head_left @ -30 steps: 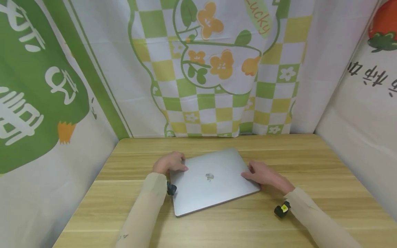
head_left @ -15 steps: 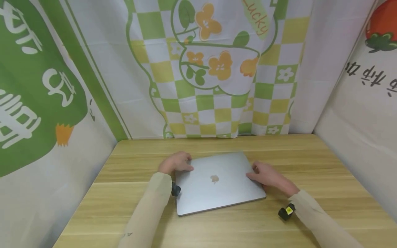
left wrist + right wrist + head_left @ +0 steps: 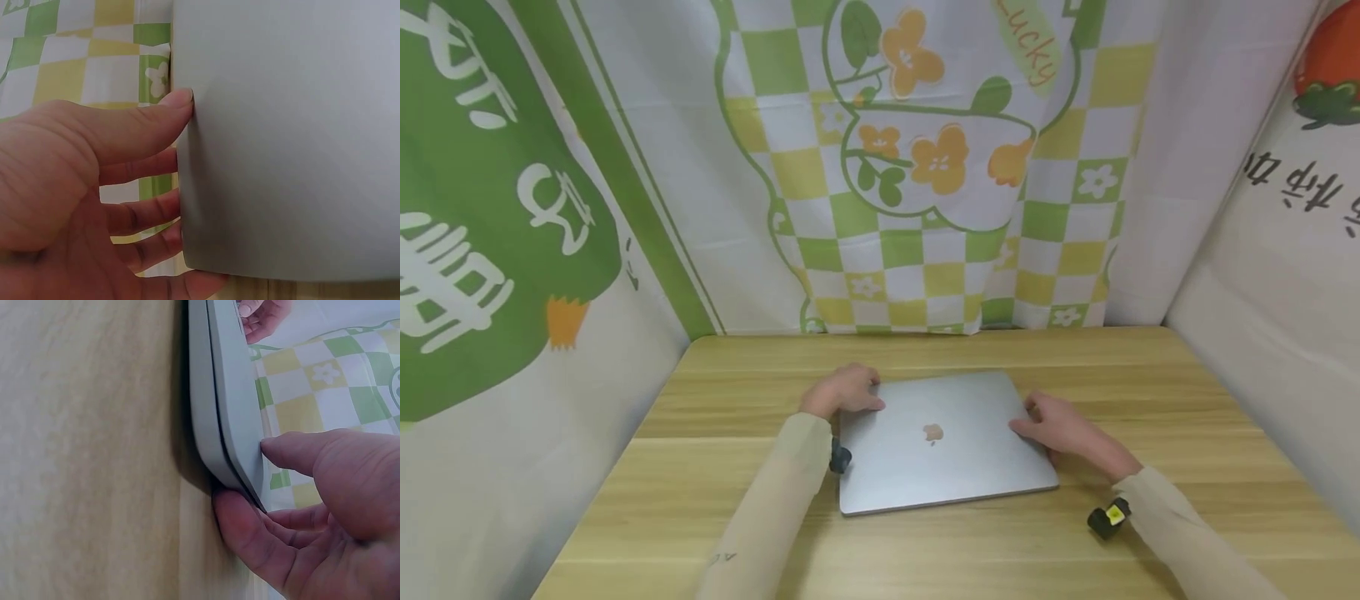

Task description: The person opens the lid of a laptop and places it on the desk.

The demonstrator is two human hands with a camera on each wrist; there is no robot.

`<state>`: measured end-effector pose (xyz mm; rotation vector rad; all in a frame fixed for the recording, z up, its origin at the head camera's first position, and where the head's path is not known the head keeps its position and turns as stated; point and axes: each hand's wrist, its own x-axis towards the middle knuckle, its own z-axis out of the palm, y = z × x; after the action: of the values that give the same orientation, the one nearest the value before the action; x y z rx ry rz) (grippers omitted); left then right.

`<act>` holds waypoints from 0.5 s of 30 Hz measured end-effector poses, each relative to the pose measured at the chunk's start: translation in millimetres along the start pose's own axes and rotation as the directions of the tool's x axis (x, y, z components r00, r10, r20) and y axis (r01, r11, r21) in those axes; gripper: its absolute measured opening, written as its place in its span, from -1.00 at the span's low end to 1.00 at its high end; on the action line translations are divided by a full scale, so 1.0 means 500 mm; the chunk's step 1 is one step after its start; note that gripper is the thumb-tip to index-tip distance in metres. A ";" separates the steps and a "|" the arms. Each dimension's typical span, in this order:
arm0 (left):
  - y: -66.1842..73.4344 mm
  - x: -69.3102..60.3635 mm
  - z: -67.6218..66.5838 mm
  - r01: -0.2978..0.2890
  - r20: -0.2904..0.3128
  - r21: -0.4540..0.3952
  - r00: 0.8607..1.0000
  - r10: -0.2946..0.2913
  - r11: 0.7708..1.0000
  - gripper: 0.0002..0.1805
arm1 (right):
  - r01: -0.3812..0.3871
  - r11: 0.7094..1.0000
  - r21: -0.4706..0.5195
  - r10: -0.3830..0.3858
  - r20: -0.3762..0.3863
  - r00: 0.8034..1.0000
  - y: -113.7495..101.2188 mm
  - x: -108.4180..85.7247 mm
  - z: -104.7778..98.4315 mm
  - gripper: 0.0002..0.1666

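Silver on top: gripped the closed laptop (image 3: pixel 955 467) by its left edge with the left hand (image 3: pixel 848 390), by its right edge with the right hand (image 3: pixel 1063 427). Stretched lengthwise between both, skewed slightly, on or just above the wooden table (image 3: pixel 970 554); could not tell which.

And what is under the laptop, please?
The table is beneath the laptop, shadowed along its edge in the right-wrist view. Whatever else may lie directly underneath is covered.
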<state>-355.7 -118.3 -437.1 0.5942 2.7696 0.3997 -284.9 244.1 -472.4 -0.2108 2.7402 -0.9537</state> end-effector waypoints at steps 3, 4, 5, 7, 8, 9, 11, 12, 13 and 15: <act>0.003 0.004 0.003 0.004 -0.002 0.008 1.000 -0.004 1.000 -0.45 | 0.004 1.000 -0.009 -0.004 0.001 1.000 0.003 -0.003 -0.003 -0.47; 0.004 0.006 0.004 0.007 -0.001 0.011 1.000 -0.007 1.000 -0.45 | 0.005 1.000 -0.010 -0.005 0.003 1.000 0.004 -0.004 -0.003 -0.46; 0.005 0.006 0.004 0.010 0.002 0.011 1.000 -0.010 1.000 -0.45 | 0.003 1.000 -0.011 -0.003 0.005 1.000 0.005 -0.005 -0.003 -0.46; 0.008 0.009 0.005 0.007 0.010 0.015 1.000 -0.007 1.000 -0.44 | -0.005 1.000 -0.007 0.005 0.006 1.000 0.006 -0.006 -0.004 -0.46; 0.010 0.010 0.005 0.004 0.013 0.018 1.000 -0.004 1.000 -0.44 | -0.013 1.000 -0.003 0.013 0.007 1.000 0.007 -0.007 -0.005 -0.47; 0.012 0.011 0.005 -0.001 0.016 0.017 1.000 0.001 1.000 -0.44 | -0.011 1.000 -0.002 0.011 0.010 1.000 0.007 -0.008 -0.006 -0.48; 0.016 0.014 0.005 -0.011 0.021 0.013 1.000 0.011 1.000 -0.44 | -0.025 1.000 0.008 0.025 0.008 1.000 0.008 -0.010 -0.009 -0.51; 0.017 0.016 0.005 -0.017 0.022 0.016 1.000 0.017 1.000 -0.44 | -0.028 1.000 0.011 0.028 0.006 1.000 0.009 -0.011 -0.011 -0.52; 0.019 0.017 0.005 -0.018 0.024 0.016 1.000 0.018 1.000 -0.44 | -0.028 1.000 0.011 0.028 0.005 1.000 0.010 -0.013 -0.012 -0.53; 0.022 0.019 0.005 -0.019 0.027 0.013 0.999 0.019 1.000 -0.44 | -0.024 1.000 0.008 0.024 0.005 1.000 0.011 -0.016 -0.016 -0.52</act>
<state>-359.3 -104.0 -437.6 0.6244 2.7452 0.3754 -279.8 254.8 -468.4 -0.1786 2.7278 -0.9566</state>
